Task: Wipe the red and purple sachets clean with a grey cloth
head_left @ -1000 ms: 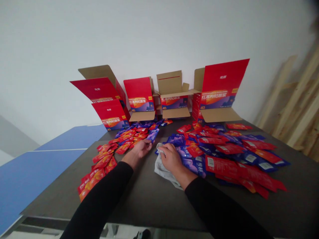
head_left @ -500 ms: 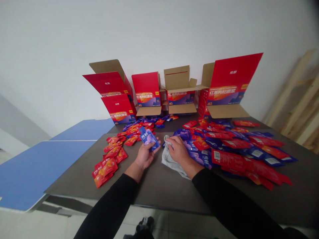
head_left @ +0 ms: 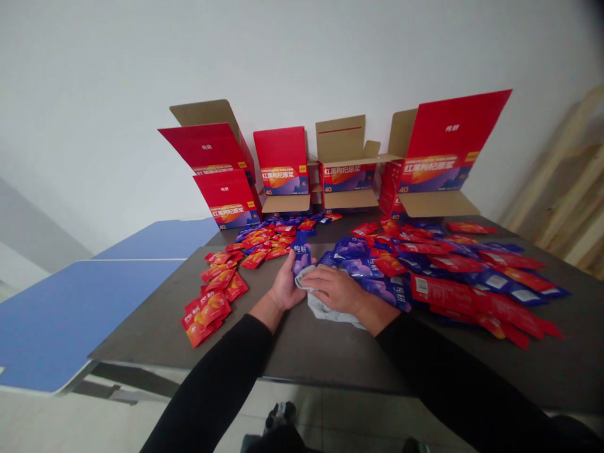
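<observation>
My left hand [head_left: 286,282] is closed around a blue-purple pouch [head_left: 301,257] with white lettering, held upright above the table. Pressed against the lower part of that pouch is a grey-white cloth [head_left: 325,309], which my right hand [head_left: 340,289] grips; the rest of the cloth trails onto the tabletop. Just right of my right hand lies a large heap of blue pouches [head_left: 361,268] and red pouches [head_left: 438,292]. On the left, more red pouches [head_left: 212,307] lie in a loose row, running back to a mixed pile [head_left: 278,236].
Open red cartons [head_left: 231,204], [head_left: 283,173] stand along the back by the wall, with another carton [head_left: 349,176] and a big one [head_left: 434,170] on the right, flaps raised or hanging forward. A blue table [head_left: 47,321] adjoins the dark table [head_left: 264,352]. Wooden slats [head_left: 557,182] lean at right.
My right hand has brought the cloth up and left onto the pouch. My left hand has shifted slightly right, holding the pouch more upright. The view has moved a little.
</observation>
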`<control>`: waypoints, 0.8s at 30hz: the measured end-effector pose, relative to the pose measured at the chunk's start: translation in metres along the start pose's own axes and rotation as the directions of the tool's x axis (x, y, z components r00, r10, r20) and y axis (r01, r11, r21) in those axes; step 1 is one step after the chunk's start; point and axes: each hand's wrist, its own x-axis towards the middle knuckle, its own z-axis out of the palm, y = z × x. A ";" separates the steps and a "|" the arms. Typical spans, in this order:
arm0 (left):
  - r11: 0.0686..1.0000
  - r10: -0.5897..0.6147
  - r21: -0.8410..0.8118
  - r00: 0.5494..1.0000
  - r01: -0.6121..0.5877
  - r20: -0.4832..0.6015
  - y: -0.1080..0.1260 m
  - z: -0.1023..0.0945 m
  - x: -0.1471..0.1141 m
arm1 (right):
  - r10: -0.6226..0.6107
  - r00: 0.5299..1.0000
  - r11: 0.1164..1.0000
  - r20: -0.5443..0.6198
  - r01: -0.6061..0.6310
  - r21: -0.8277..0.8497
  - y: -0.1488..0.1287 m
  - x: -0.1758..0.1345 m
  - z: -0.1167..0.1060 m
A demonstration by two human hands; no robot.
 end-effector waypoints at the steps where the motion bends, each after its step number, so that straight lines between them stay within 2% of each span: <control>1: 1.000 -0.001 0.008 1.000 0.001 0.001 0.000 0.001 0.000 | -0.015 1.000 1.000 0.020 0.014 0.018 -0.001 0.000 0.000; 8: 0.999 0.037 -0.001 0.999 -0.037 -0.008 -0.005 0.009 -0.001 | -0.038 0.999 0.998 0.011 0.038 -0.042 0.000 0.001 0.001; 12: 1.000 0.010 -0.029 1.000 -0.010 0.007 -0.011 0.011 -0.001 | 0.042 0.999 0.995 -0.029 -0.044 -0.085 0.003 -0.001 0.002; 17: 0.999 -0.032 -0.032 0.997 0.035 0.076 -0.017 0.013 -0.001 | 0.135 0.989 0.977 -0.066 -0.144 -0.159 0.005 -0.003 0.000; 24: 0.995 -0.039 0.095 0.997 0.033 0.064 -0.025 0.015 -0.002 | 0.307 0.925 0.919 -0.224 -0.349 -0.180 0.010 -0.002 -0.008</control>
